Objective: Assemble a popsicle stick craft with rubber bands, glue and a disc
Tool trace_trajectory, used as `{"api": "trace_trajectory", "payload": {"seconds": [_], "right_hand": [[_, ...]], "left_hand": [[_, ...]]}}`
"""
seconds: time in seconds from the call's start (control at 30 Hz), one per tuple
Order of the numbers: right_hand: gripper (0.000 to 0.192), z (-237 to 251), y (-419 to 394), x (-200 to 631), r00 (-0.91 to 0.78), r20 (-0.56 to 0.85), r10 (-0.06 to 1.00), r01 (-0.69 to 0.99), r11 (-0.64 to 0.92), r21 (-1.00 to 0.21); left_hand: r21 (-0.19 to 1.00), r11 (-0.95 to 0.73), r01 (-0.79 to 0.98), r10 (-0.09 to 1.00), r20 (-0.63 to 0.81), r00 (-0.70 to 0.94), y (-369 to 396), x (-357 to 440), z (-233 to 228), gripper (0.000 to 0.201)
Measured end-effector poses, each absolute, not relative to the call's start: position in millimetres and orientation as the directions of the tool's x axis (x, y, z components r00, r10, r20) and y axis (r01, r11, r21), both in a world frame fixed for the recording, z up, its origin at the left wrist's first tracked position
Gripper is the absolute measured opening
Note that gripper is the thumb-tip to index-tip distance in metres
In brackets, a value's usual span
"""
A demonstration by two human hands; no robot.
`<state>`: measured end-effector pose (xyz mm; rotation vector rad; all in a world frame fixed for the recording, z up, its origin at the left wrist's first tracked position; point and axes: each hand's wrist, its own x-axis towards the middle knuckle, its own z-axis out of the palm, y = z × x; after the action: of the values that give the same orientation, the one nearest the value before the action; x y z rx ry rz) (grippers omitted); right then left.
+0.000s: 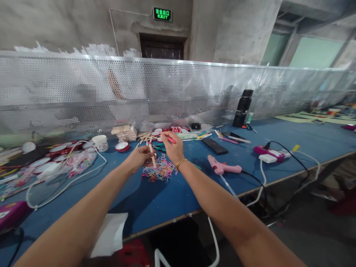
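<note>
My left hand (139,157) is closed on a flat wooden craft stick (152,157), held upright with red at its upper end. In my right hand (175,149) is a slim red pen (171,140), gripped between the fingers just right of the stick and apart from it. Below both hands lies a tangled heap of colourful strings (160,170). Behind them is a pile of loose wooden sticks (145,137). Green-handled pliers (159,149) show partly between the hands.
A pink glue gun (222,165) and a black phone (214,145) lie to the right, near a purple power strip (274,154). A black bottle (243,109) stands by the perforated metal screen (172,89). On the left are a paper cup (100,143) and a white cable (80,174).
</note>
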<state>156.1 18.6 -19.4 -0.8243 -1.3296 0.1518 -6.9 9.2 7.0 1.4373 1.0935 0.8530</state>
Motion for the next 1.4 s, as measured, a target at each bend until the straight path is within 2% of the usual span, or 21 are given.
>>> {"api": "trace_trajectory", "payload": {"seconds": [0.1,0.2,0.3,0.4,0.5,0.63,0.73,0.87,1.1,1.4], "right_hand": [[0.025,-15,21,161,0.327,0.755,0.568,0.298,0.696,-0.653],[0.03,-5,27,168,0.377,0.688,0.62,0.171,0.684,-0.709],[0.028,7,34,177,0.366,0.659,0.657,0.121,0.669,-0.734],[0.031,12,35,191,0.3,0.654,0.695,0.223,0.615,-0.756],[0.043,6,29,209,0.228,0.582,0.78,0.491,0.424,-0.761],[0.022,-10,13,229,0.181,0.342,0.922,0.784,0.075,-0.616],[0.02,-16,1,237,0.163,0.222,0.961,0.888,-0.045,-0.458],[0.017,-16,-7,242,0.166,0.112,0.98,0.951,-0.129,-0.282],[0.022,-19,-9,240,0.231,0.054,0.971,0.95,-0.213,-0.23],[0.028,-24,-11,239,0.215,0.086,0.973,0.957,-0.192,-0.216]], "left_hand": [[0.987,0.008,0.162,0.947,-0.059,0.314,8,-8,9,0.022],[0.989,0.008,0.151,0.95,-0.055,0.309,9,-9,9,0.025],[0.99,0.014,0.14,0.949,-0.057,0.311,10,-10,9,0.027],[0.991,0.002,0.137,0.941,-0.048,0.334,11,-11,9,0.03],[0.99,-0.025,0.14,0.937,-0.025,0.349,11,-10,8,0.033],[0.987,-0.03,0.158,0.938,-0.027,0.346,10,-9,9,0.038],[0.984,-0.034,0.173,0.936,-0.03,0.351,7,-8,11,0.036],[0.98,-0.039,0.195,0.937,-0.032,0.348,3,-7,14,0.028],[0.972,-0.03,0.232,0.928,-0.06,0.368,3,-5,13,0.024],[0.971,-0.019,0.24,0.933,-0.069,0.354,6,-6,12,0.026]]}}
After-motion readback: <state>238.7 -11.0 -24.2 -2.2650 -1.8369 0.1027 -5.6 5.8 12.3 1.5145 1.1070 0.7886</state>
